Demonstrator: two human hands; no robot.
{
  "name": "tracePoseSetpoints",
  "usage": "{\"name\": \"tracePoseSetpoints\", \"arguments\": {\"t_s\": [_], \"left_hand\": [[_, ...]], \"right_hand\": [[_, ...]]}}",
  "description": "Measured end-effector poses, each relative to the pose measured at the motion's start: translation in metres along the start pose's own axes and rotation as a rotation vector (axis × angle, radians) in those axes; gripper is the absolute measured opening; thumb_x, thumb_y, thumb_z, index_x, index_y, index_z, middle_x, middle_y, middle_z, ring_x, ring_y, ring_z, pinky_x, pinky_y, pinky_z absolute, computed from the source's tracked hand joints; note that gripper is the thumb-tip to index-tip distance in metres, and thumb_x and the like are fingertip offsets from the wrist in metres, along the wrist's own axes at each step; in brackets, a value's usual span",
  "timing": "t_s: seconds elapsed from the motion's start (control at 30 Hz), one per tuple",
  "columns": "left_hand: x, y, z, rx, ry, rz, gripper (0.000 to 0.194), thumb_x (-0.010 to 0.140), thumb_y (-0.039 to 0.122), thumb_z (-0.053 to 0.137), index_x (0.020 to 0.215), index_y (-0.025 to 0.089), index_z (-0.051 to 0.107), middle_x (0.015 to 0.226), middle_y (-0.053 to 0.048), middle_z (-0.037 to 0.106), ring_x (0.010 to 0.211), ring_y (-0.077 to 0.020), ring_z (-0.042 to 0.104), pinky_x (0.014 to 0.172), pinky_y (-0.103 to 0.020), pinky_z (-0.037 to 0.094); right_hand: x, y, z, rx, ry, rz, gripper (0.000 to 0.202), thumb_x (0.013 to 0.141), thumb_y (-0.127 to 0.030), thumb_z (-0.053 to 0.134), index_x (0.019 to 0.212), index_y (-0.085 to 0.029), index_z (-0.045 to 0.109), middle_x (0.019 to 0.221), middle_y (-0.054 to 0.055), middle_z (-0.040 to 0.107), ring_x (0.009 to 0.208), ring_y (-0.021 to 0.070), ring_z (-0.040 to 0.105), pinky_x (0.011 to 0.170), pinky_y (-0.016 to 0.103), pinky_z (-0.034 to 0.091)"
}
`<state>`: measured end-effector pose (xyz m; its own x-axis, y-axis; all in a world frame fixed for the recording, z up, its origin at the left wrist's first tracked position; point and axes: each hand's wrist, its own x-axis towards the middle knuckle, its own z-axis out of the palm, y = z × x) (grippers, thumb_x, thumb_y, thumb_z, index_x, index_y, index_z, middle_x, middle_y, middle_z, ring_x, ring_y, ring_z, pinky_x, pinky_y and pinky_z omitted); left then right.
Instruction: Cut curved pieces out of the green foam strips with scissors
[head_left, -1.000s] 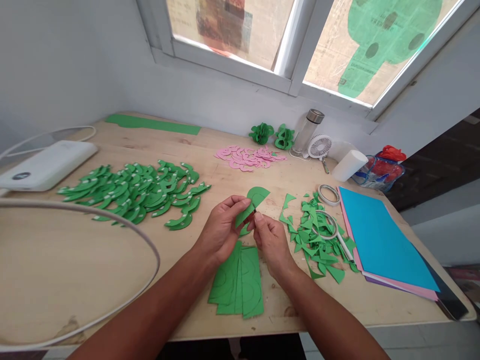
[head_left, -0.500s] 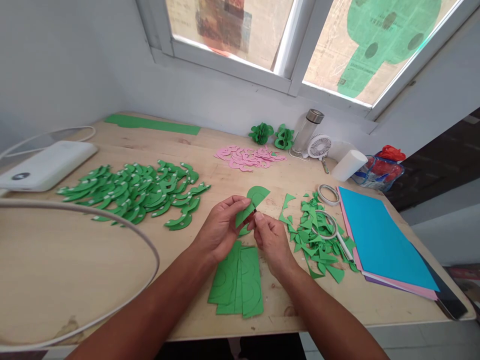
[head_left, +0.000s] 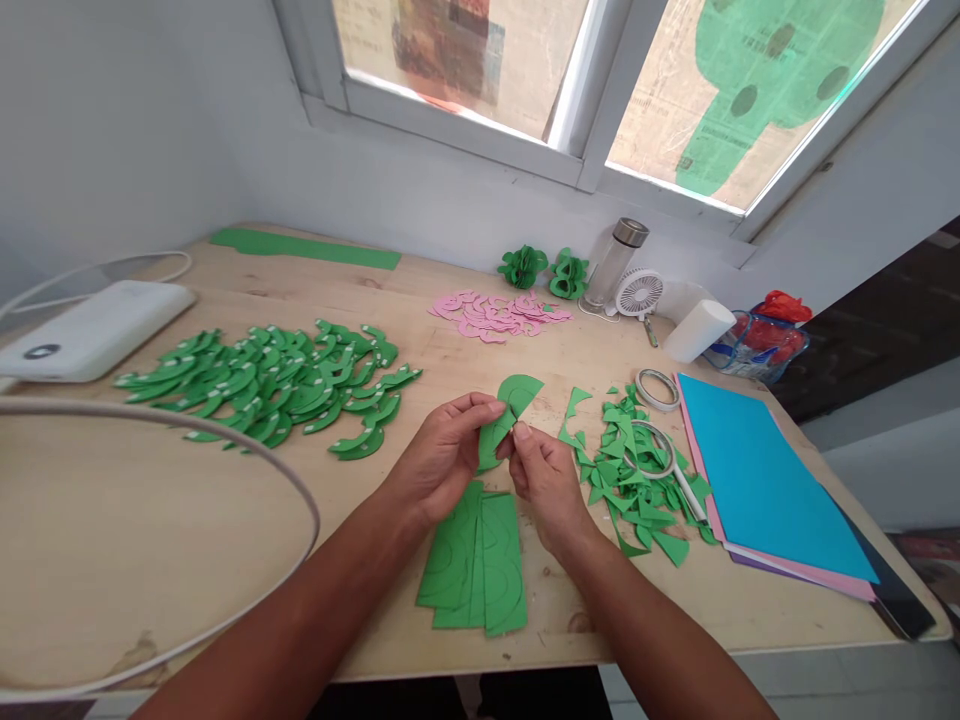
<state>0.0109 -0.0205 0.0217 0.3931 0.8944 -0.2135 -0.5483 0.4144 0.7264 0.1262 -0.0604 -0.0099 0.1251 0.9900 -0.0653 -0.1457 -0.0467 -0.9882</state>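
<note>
Marked green sheets (head_left: 501,565) lay on the table (head_left: 390,640) between the forearms, close under the hands. Green scraps (head_left: 637,510) crowded the right hand's (head_left: 544,475) outer side, a magnifying glass (head_left: 649,449) on top; blue paper (head_left: 772,480) lay beyond. Curved green pieces (head_left: 285,385) covered the area left of the left hand (head_left: 442,455), and pink cutouts (head_left: 499,315) lay farther back. A pale cable (head_left: 300,480) looped across the left front.

The green paper piece (head_left: 519,393) was up between both hands, above the tabletop, its rounded edge toward the window — its long axis slanted from far right to near left. The left thumb and fingers pinched it; the right fingertips pinched a thin dark item at its straight edge, too small to identify. Bare wood opened just beyond the hands and along the near right table edge.
</note>
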Motion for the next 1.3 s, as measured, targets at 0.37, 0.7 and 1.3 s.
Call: {"name": "tracePoseSetpoints", "arguments": {"t_s": [0.37, 0.7, 1.3], "left_hand": [[0.0022, 0.0021, -0.0042, 0.077, -0.030, -0.027, 0.017, 0.062, 0.025, 0.076, 0.060, 0.019, 0.061, 0.057, 0.003, 0.053, 0.057, -0.0120, 0.047, 0.058, -0.027, 0.038], [0.0021, 0.0017, -0.0055, 0.183, -0.016, 0.107, 0.016, 0.066, 0.025, 0.075, 0.062, 0.018, 0.062, 0.057, 0.003, 0.054, 0.056, -0.0116, 0.047, 0.060, -0.027, 0.037], [-0.0011, 0.0079, -0.0013, 0.098, -0.115, -0.010, 0.018, 0.064, 0.025, 0.075, 0.057, 0.018, 0.059, 0.054, 0.004, 0.052, 0.053, -0.0112, 0.048, 0.058, -0.026, 0.039]], "right_hand": [[-0.0010, -0.0066, -0.0017, 0.104, -0.067, 0.064, 0.049, 0.077, -0.062, 0.062, 0.061, -0.017, 0.053, 0.041, -0.009, 0.034, 0.037, 0.0051, 0.020, 0.038, 0.023, 0.012], [-0.0025, -0.0070, -0.0040, 0.168, -0.138, 0.077, 0.044, 0.082, -0.057, 0.060, 0.066, -0.016, 0.060, 0.042, -0.009, 0.036, 0.038, 0.0055, 0.023, 0.039, 0.022, 0.014], [-0.0036, -0.0079, -0.0038, 0.232, -0.159, 0.092, 0.044, 0.080, -0.059, 0.061, 0.070, -0.016, 0.060, 0.043, -0.009, 0.037, 0.038, 0.0057, 0.024, 0.039, 0.023, 0.014]]}}
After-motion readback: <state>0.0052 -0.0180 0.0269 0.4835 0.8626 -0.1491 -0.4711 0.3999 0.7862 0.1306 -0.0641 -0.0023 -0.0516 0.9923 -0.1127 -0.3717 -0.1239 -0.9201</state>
